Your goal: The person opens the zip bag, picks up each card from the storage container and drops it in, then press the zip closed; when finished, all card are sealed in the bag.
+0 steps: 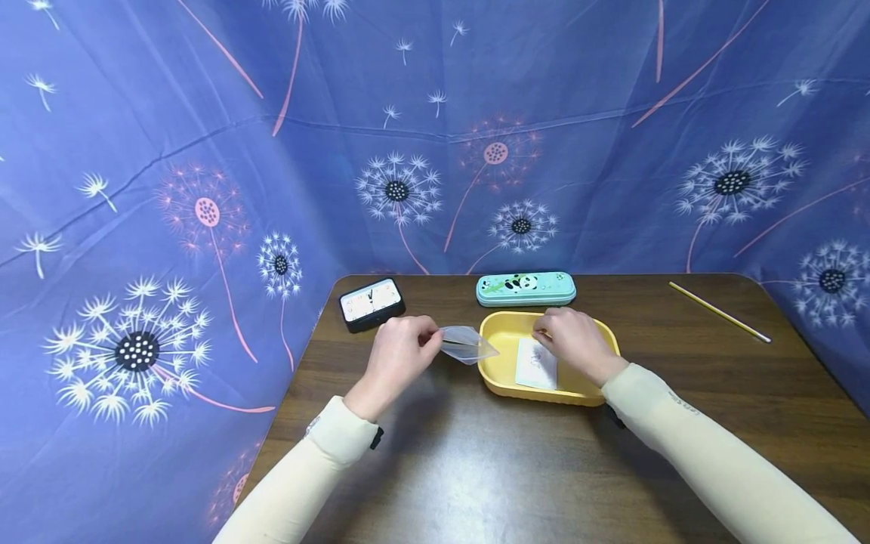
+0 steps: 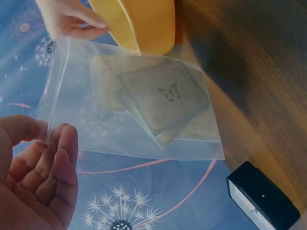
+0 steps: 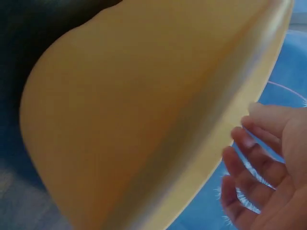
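My left hand (image 1: 404, 349) pinches the edge of a clear plastic bag (image 1: 467, 344) between thumb and fingertips, left of the yellow basket (image 1: 499, 384). Through the bag's film, the left wrist view shows overlapping square paper sheets (image 2: 163, 98), the top one printed with a butterfly. Over the basket's right half hangs my right hand (image 1: 574, 340), its fingertips right at the top edge of a white card (image 1: 535, 366) with a faint drawing. In the right wrist view those fingers (image 3: 249, 177) are loosely bent, nothing showing between them; the basket wall hides the card there.
Behind the basket lies a mint pencil case (image 1: 526, 289) with a panda on it. A black box with a white face (image 1: 371, 304) stands at the table's back left. A yellow pencil (image 1: 720, 312) lies at the right. Patterned blue cloth (image 1: 435, 136) hangs around the table.
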`<state>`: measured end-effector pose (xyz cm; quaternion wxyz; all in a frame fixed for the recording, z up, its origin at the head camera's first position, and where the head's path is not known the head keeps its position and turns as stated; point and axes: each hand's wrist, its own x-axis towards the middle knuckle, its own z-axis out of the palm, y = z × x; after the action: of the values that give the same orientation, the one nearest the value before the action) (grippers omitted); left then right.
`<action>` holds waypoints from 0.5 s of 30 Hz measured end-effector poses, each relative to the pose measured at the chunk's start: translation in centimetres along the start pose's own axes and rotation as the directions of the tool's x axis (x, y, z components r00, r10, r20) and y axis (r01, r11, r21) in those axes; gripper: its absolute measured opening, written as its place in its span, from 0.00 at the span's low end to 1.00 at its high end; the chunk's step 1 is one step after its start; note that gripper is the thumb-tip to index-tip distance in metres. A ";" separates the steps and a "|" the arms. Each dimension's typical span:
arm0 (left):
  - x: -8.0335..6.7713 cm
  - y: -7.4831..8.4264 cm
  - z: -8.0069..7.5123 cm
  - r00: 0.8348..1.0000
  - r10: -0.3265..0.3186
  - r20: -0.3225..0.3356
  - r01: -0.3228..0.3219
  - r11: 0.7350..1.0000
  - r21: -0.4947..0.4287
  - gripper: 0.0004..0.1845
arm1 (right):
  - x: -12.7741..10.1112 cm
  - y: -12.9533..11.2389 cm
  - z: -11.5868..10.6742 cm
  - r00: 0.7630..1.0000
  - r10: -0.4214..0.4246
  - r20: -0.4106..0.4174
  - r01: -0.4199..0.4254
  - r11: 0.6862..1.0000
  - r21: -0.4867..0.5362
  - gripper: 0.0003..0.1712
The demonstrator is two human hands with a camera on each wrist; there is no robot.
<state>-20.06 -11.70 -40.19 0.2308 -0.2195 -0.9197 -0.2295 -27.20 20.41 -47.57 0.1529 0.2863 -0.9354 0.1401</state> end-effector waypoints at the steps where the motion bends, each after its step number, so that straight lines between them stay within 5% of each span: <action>1: 0.0 0.0 0.0 1.000 0.000 -0.001 0.000 1.000 0.000 0.06 | 0.0 0.2 0.2 1.000 0.011 0.026 -0.011 1.000 -0.006 0.05; 7: 0.0 -0.1 0.1 1.000 -0.006 0.002 0.006 1.000 0.003 0.06 | -0.4 1.0 0.9 0.981 0.077 0.175 -0.070 0.996 -0.048 0.16; 15: 0.0 -0.1 0.2 1.000 -0.019 0.011 0.019 1.000 -0.002 0.06 | -0.8 1.3 1.3 0.920 0.173 0.351 -0.158 0.985 -0.069 0.28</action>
<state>-20.22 -11.68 -40.37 0.2232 -0.2124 -0.9228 -0.2311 -27.59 21.38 -49.24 -0.0256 0.2239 -0.9710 0.0797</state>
